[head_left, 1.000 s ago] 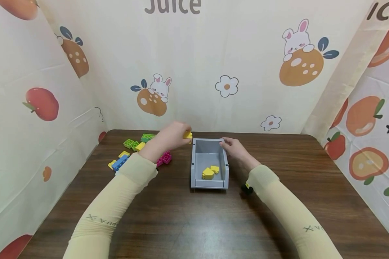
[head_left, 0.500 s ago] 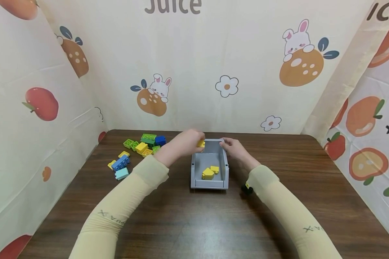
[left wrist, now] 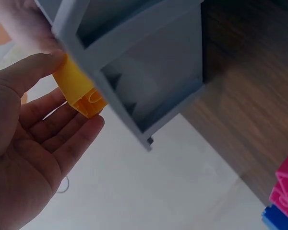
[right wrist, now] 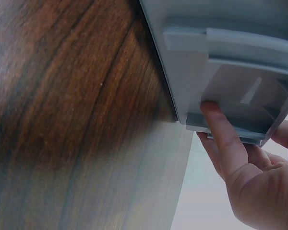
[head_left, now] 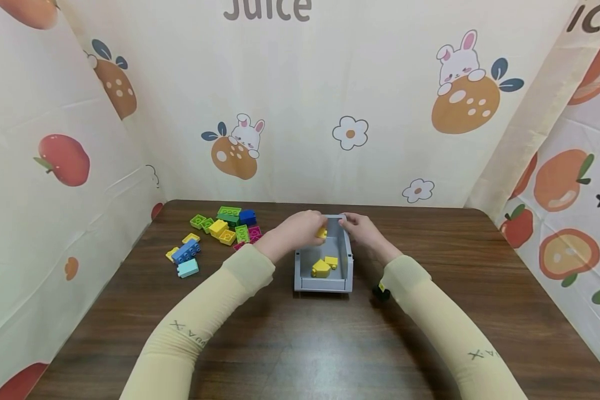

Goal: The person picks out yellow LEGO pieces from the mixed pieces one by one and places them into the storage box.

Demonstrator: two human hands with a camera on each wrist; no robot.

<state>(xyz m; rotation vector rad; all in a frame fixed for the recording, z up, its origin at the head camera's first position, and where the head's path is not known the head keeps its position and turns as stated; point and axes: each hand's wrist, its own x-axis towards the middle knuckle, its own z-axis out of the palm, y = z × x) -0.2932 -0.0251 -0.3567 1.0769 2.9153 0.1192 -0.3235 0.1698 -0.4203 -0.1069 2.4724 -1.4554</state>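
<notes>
A grey open-topped bin [head_left: 323, 285] stands on the wooden table, with two yellow toy building bricks [head_left: 321, 269] lying near its front end. Over the bin's far left part, my left hand [head_left: 298, 229] pinches another yellow toy building brick [left wrist: 76, 84] between thumb and fingers; the left wrist view shows its hollow underside. My right hand [head_left: 364, 232] grips the far right corner of the bin. In the right wrist view one finger [right wrist: 222, 132] lies along the bin's outer side, while the other fingers are partly hidden behind its end.
Left of the bin lies a loose group of bricks: green [head_left: 229, 215], dark blue [head_left: 247, 216], magenta [head_left: 254, 233] and yellow [head_left: 219, 228]. Nearer are a blue brick [head_left: 186, 251] and a light blue brick [head_left: 188, 268]. A printed curtain [head_left: 300, 166] borders the table's back.
My left hand has carried the yellow brick rightward from beside the bin to over it, uncovering more of the brick group. My right hand and the bin have stayed put.
</notes>
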